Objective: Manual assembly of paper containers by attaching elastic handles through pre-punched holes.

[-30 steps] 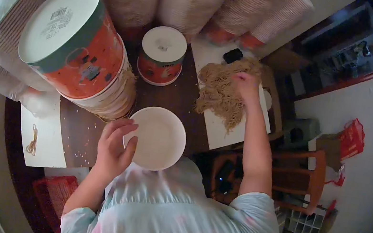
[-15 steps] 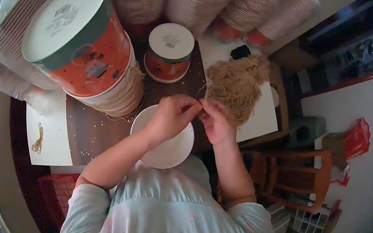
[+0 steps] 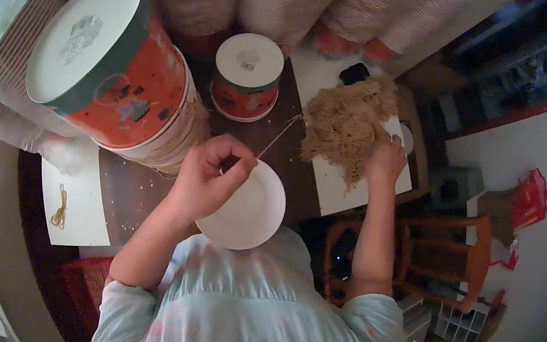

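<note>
My left hand is closed, thumb and forefinger pinching the end of a thin brown strand of twine. The strand runs taut up and right to a tangled heap of brown twine on a white board. My right hand rests at the heap's right edge, fingers partly spread over the twine and board; their undersides are hidden. Below my left hand is a round white tub, its pale inside facing up, close against my shirt.
A large orange-and-green paper bucket stands upside down on a stack wrapped with cord at left. A smaller one stands behind. Tall sleeves of stacked buckets line the back. A wooden chair is at right. A cord bundle lies at left.
My hands have parted from where they met above the tub. The right moved right to the twine heap; the left drew left and slightly down with the strand, which now shows stretched.
</note>
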A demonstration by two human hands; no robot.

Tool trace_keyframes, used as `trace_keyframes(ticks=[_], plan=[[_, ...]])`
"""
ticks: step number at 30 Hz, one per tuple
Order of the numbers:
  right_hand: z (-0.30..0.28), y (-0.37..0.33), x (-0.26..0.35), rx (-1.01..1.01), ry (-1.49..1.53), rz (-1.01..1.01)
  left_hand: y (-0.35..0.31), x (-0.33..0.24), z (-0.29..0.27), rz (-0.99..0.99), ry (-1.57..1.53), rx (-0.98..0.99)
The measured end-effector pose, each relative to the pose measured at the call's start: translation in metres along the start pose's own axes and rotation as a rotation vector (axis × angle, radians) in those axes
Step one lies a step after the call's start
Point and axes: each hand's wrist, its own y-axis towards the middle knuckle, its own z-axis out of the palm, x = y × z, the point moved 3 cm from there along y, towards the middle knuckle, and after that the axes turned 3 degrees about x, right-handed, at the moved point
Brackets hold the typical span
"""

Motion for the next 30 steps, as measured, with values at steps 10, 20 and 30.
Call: trace_keyframes(ticks=[10, 20, 30], plan=[[0.016, -0.001, 0.13, 0.25, 0.39, -0.652, -0.024, -0.076, -0.008, 0.19, -0.1, 0.006], [-0.064, -0.044, 0.091, 0.345, 0.929, -0.902, -0.049, -0.082, -0.014, 0.08, 0.145, 0.244], [-0.086, -0.125, 0.121, 0.756, 1.472, -0.611, -0.044, -0.029, -0.007, -0.125, 0.169, 0.25]])
